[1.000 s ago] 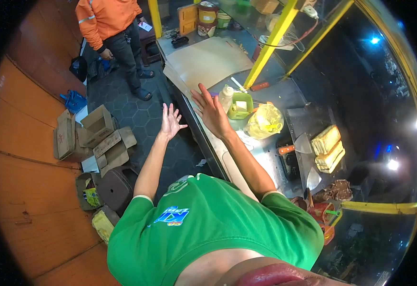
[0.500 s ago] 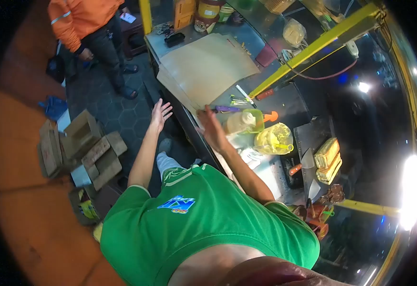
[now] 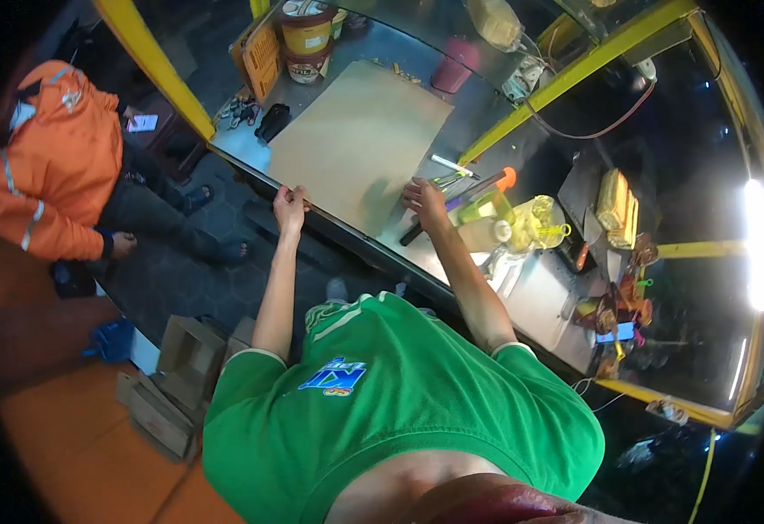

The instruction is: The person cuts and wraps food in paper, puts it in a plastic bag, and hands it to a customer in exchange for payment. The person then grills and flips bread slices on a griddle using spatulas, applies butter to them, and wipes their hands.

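Observation:
A stack of brown wrapping paper point(image 3: 360, 131) lies flat on the metal counter in front of me. My left hand point(image 3: 291, 210) is at the paper's near left corner by the counter edge, fingers curled and closed on the paper's edge. Over the paper's right side is my right hand point(image 3: 425, 203), its fingers apart and bent, with nothing visible in them. Close to it lie a white marker point(image 3: 454, 166) and a purple-handled tool point(image 3: 465, 197). A whitish squeeze bottle point(image 3: 485, 234) and a tub of yellow spread point(image 3: 535, 225) stand beside my right forearm.
Bread loaves point(image 3: 616, 210) sit at the right. Stacked buckets point(image 3: 307, 39), an orange crate point(image 3: 258, 57) and a pink cup point(image 3: 454, 72) stand at the back. Yellow posts point(image 3: 159, 65) frame the counter. A person in an orange jacket point(image 3: 76, 162) is at left, near cardboard boxes point(image 3: 188, 362).
My left hand has gone from open, palm up beside the counter, to the paper's corner. My right hand has moved forward along the paper's right side. The view has turned.

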`<state>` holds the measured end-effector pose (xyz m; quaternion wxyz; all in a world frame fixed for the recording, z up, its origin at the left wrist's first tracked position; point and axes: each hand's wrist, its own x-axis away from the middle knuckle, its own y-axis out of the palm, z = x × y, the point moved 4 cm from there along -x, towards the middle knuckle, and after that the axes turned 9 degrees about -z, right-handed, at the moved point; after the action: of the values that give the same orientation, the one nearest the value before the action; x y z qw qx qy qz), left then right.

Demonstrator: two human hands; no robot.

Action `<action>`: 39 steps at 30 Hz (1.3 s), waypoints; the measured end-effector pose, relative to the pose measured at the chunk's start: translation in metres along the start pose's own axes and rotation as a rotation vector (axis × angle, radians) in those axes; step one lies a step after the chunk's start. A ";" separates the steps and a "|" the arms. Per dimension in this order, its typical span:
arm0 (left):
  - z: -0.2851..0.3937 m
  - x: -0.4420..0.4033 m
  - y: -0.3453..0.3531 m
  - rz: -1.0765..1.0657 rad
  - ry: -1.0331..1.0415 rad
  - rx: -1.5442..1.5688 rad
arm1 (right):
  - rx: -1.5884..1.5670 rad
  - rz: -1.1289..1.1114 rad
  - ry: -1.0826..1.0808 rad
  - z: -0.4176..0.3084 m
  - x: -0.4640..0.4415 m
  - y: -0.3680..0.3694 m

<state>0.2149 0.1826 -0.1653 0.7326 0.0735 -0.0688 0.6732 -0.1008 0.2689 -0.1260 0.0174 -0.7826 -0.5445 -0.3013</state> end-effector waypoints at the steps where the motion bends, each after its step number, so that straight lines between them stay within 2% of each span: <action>1: 0.002 -0.001 -0.001 -0.026 -0.010 0.102 | -0.015 0.021 0.005 0.001 -0.001 0.005; 5: 0.018 -0.013 -0.005 -0.138 -0.016 0.025 | 0.023 0.032 0.017 -0.004 -0.005 0.018; 8: 0.020 -0.017 -0.004 -0.073 -0.130 0.316 | 0.130 -0.077 -0.102 0.003 0.004 0.033; 9: 0.021 -0.014 -0.004 -0.021 -0.133 0.318 | 0.167 -0.061 -0.151 0.005 0.010 0.035; 10: 0.006 -0.022 -0.009 -0.064 -0.082 0.385 | 0.428 -0.089 -0.141 0.033 -0.012 0.025; 11: 0.025 -0.008 0.003 0.041 -0.128 0.433 | 0.539 -0.061 -0.475 0.039 0.001 0.030; 12: 0.024 0.000 0.005 0.105 -0.083 0.406 | 0.436 -0.207 -0.414 0.047 0.020 0.035; 13: -0.006 -0.008 -0.009 0.114 -0.082 0.273 | 0.542 -0.374 -0.395 0.047 0.042 0.044; 14: -0.012 0.007 -0.007 0.186 -0.082 0.254 | 0.423 -0.680 -0.065 0.015 0.096 0.056; 15: -0.031 0.014 -0.009 0.083 -0.190 0.235 | 0.557 -0.878 0.068 0.005 0.123 0.048; 17: -0.068 0.032 -0.005 -0.172 -0.381 0.155 | 0.659 -1.040 -0.008 -0.023 0.169 0.018; 19: -0.061 0.073 0.026 -0.524 -0.531 -0.071 | 0.481 -0.904 -0.010 -0.076 0.215 -0.030; 20: -0.035 0.104 0.048 -0.712 -0.603 -0.223 | 0.466 -0.799 -0.097 -0.101 0.229 -0.062; 21: -0.027 0.124 0.070 -0.871 -0.559 -0.302 | 0.354 -0.618 -0.211 -0.122 0.242 -0.100; 22: -0.019 0.142 0.095 -1.027 -0.506 -0.377 | 0.409 -0.416 -0.291 -0.148 0.256 -0.139; 24: 0.001 0.173 0.147 -1.111 -0.495 -0.353 | 0.793 0.126 -0.530 -0.189 0.276 -0.238; 25: 0.006 0.188 0.180 -1.252 -0.441 -0.397 | 0.709 0.320 -0.502 -0.198 0.287 -0.293; 26: 0.014 0.204 0.209 -1.389 -0.388 -0.451 | 0.903 0.609 -0.640 -0.213 0.305 -0.339; 27: 0.023 0.211 0.246 -1.455 -0.271 -0.526 | 1.078 0.988 -0.604 -0.223 0.327 -0.386; 28: 0.041 0.221 0.286 -1.501 -0.189 -0.609 | 1.109 1.249 -0.534 -0.229 0.344 -0.420; 29: 0.059 0.239 0.327 -1.488 -0.160 -0.455 | 1.171 1.448 -0.290 -0.223 0.353 -0.449; 30: 0.051 0.244 0.366 -1.473 -0.177 -0.329 | 1.231 1.422 -0.148 -0.215 0.360 -0.474; 31: 0.056 0.258 0.409 -1.464 -0.176 -0.066 | 1.168 1.276 -0.089 -0.211 0.362 -0.498; 32: 0.054 0.269 0.445 -1.359 -0.250 -0.022 | 1.097 1.125 -0.032 -0.201 0.359 -0.516; 33: 0.057 0.279 0.479 -1.247 -0.167 -0.073 | 0.965 1.034 -0.060 -0.191 0.361 -0.518; 34: 0.057 0.283 0.512 -1.178 -0.183 -0.040 | 0.836 0.936 -0.079 -0.184 0.364 -0.518; 36: 0.044 0.278 0.549 -1.090 -0.217 -0.025 | 0.700 0.832 -0.085 -0.165 0.357 -0.531; 38: 0.022 0.261 0.583 -1.443 -0.652 0.548 | 0.332 0.719 -0.361 -0.152 0.346 -0.542; 39: 0.014 0.255 0.595 -1.664 -0.799 0.760 | 0.157 0.638 -0.356 -0.152 0.347 -0.540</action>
<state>-0.3565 0.4777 -0.0922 0.8220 0.5487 -0.0168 -0.1513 -0.5573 0.7263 0.0063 0.0752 -0.9494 -0.2891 -0.0972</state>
